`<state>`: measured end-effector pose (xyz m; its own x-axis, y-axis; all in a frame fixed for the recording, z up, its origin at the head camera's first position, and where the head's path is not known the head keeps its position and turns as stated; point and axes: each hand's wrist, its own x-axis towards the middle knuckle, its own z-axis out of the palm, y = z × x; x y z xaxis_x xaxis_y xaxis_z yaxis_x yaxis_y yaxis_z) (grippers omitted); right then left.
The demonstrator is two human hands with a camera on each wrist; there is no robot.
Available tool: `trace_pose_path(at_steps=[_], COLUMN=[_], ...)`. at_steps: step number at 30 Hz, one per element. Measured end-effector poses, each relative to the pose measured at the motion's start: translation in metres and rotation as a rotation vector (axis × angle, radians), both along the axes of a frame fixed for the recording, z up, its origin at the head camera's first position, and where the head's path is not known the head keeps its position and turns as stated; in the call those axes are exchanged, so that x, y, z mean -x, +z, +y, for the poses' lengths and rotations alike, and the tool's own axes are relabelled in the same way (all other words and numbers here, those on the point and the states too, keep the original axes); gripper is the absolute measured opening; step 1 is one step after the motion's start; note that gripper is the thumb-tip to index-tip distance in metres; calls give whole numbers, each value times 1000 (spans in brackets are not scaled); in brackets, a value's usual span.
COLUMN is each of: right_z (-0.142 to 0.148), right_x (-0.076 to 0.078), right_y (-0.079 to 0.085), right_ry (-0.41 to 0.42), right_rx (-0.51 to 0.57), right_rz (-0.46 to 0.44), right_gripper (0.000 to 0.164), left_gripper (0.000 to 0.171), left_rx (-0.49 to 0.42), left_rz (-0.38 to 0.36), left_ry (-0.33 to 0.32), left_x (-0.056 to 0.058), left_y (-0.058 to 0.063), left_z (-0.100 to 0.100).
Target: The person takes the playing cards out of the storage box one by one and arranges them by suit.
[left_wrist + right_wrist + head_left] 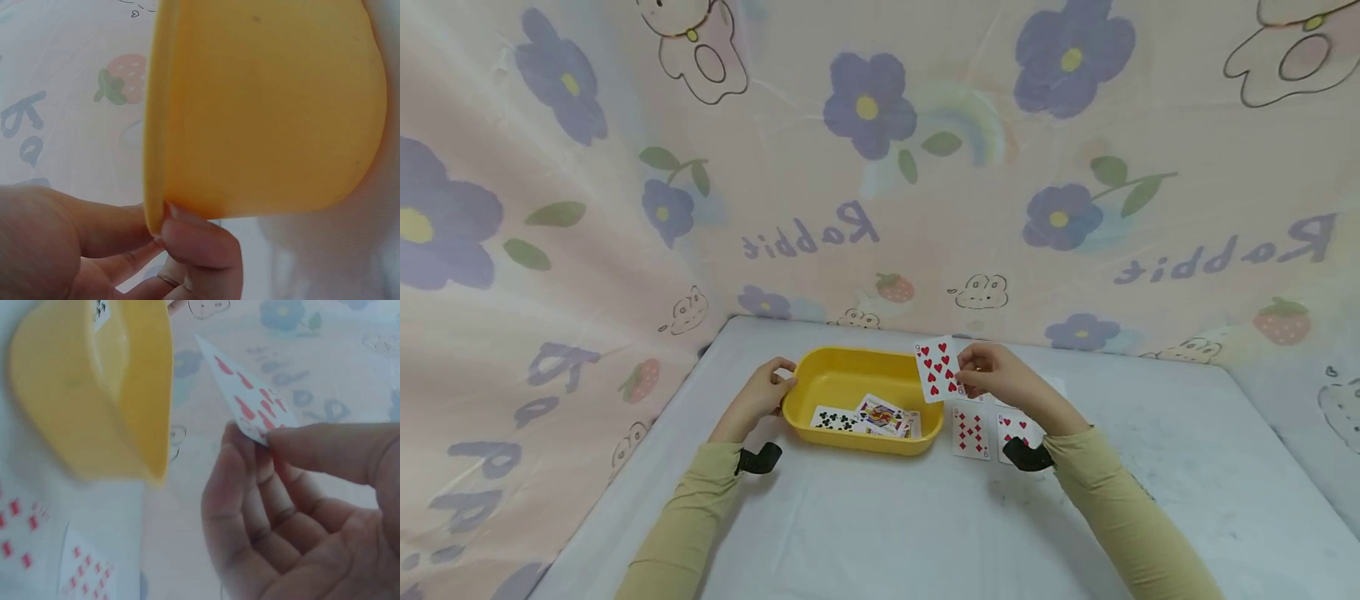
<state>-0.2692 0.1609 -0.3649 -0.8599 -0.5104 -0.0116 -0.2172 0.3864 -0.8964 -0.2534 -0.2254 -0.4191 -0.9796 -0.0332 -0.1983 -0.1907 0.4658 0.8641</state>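
A yellow plastic basin (857, 444) stands on the table. My left hand (762, 392) pinches its left rim, thumb and fingers on either side of the edge in the left wrist view. Above the basin's right end, my right hand (1003, 382) holds a nine of hearts playing card (937, 371) by a lower corner, between thumb and fingers. The card is tilted with its face showing. Inside the basin lie several cards, among them a clubs card (833, 418) and a face card (882, 414) overlapping others.
Right of the basin, face-up cards lie in rows: a nine of diamonds (971, 433) and a hearts card (1011, 427), with more partly hidden behind my right hand. A white cloth covers the table (880, 525). Behind it hangs a patterned curtain (925, 233).
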Motion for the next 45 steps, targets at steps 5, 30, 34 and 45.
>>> trace_pose_path(at_steps=[5, 30, 34, 45], right_z=[29, 132, 136, 128], right_x=[-10, -70, -81, -104], right_y=[-11, -68, -77, -85], right_ry=[-87, -336, -307, -147], right_rx=[16, -22, -36, -17], right_rz=[-39, -257, -283, -382], right_gripper=[21, 37, 35, 30], left_gripper=[30, 28, 28, 30], left_rx=[16, 15, 10, -3], left_rz=[2, 19, 21, 8], left_ry=[2, -9, -17, -22], left_x=[-1, 2, 1, -1], left_y=[0, -3, -2, 0], left_z=[-3, -4, -2, -2])
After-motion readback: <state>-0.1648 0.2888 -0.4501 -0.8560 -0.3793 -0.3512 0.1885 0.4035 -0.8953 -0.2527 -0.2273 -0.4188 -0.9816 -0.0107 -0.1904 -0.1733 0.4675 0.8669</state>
